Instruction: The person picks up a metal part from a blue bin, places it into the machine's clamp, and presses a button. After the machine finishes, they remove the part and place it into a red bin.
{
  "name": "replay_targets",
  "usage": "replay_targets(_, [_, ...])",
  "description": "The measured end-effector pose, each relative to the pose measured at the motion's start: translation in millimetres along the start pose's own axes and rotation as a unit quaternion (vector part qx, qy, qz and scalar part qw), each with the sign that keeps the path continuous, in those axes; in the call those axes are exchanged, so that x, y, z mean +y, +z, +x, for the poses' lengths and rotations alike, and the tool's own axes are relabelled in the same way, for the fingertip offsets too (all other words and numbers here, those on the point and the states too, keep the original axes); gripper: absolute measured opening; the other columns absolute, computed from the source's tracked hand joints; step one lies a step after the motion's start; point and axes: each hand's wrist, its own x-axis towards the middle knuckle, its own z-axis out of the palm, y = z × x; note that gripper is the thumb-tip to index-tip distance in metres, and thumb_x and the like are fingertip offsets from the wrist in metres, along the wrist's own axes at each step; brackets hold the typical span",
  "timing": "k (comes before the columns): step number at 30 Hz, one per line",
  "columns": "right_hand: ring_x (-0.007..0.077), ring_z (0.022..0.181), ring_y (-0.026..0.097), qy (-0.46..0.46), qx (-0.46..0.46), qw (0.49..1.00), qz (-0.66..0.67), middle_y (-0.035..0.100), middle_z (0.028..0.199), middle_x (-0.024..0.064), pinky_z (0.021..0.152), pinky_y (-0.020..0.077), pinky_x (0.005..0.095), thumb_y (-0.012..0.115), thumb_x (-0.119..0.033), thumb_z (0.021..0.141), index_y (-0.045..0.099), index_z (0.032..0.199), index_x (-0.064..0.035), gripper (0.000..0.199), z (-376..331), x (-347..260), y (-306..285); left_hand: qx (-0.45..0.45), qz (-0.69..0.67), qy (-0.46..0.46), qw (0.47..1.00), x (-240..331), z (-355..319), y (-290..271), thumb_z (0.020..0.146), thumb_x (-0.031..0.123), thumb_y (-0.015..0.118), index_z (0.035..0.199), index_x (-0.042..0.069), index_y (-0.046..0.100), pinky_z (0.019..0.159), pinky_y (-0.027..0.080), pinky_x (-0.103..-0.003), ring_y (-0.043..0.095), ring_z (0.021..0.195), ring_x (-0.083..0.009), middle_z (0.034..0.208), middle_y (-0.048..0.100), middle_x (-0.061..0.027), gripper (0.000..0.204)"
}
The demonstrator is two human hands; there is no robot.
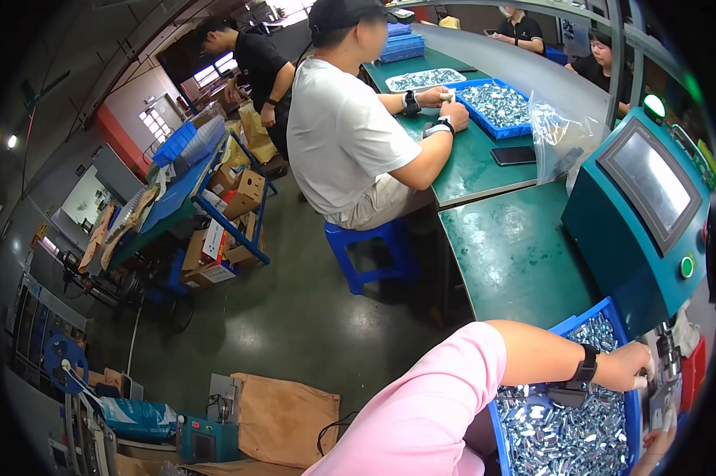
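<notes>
Metal parts (560, 438) in a tray (635, 435), machine (608, 230) beyond it, table (516, 250) left of the machine, stool (364, 242) farther left.

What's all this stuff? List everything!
Rectangular plastic trays of metal pieces: two blue, one white, right half.
Smooth tabletops: two, green, right.
Boxy screened machines: two, teal, right and lower left.
Flat rectangular device: one, black, far tabletop.
Plastic bag: one, clear, beside device.
Co-workers: four, white or black shirts, upper half.
Plastic stool: one, blue, centre.
Cardboard boxes: several, brown, left.
Left grip: one, pink-sleeved arm, by near tray.
Right grip: one, sleeve unseen, lower right.
</notes>
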Motion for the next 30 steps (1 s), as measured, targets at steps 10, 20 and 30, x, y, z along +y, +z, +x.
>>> replay_targets(10, [0.0076, 0.035, 0.043, -0.014, 0.056, 0.998, 0.033, 0.056, 0.058, 0.0031, 0.032, 0.0276, 0.0195, 0.052, -0.030, 0.090, 0.054, 0.121, -0.0070, 0.039, -59.6, -80.3, 69.0, -0.077, 0.076, 0.023, 0.994, 24.6, -0.4, -4.2, 0.068, 0.005, 0.062, 0.081, 0.002, 0.065, 0.070, 0.046, -0.042, 0.058, 0.078, -0.0344, 0.079, 0.061, -0.0166, 0.014])
replay_targets(20, [0.0075, 0.037, 0.043, -0.032, 0.015, 0.995, 0.092, 0.057, 0.063, 0.0023, 0.035, 0.0305, 0.0211, 0.055, -0.021, 0.087, 0.060, 0.112, -0.0026, 0.031, -98.3, -143.4, 78.6, -0.115, 0.175, 0.034, 0.977, 51.5, 29.6, 5.1, 0.072, 0.014, 0.062, 0.082, 0.008, 0.067, 0.071, 0.044, -0.043, 0.058, 0.081, -0.0325, 0.080, 0.062, -0.0125, 0.012])
replay_targets(30, [0.0127, 0.046, 0.055, 0.063, 0.024, 0.985, 0.158, 0.064, 0.080, 0.0105, 0.043, 0.0415, 0.0242, 0.059, -0.018, 0.084, 0.058, 0.110, 0.0036, 0.034, -101.4, -171.8, 73.1, -0.075, 0.309, 0.100, 0.943, 46.7, 75.1, 52.4, 0.073, 0.019, 0.071, 0.086, 0.014, 0.070, 0.081, 0.038, -0.037, 0.054, 0.088, -0.0236, 0.084, 0.066, -0.0026, 0.013])
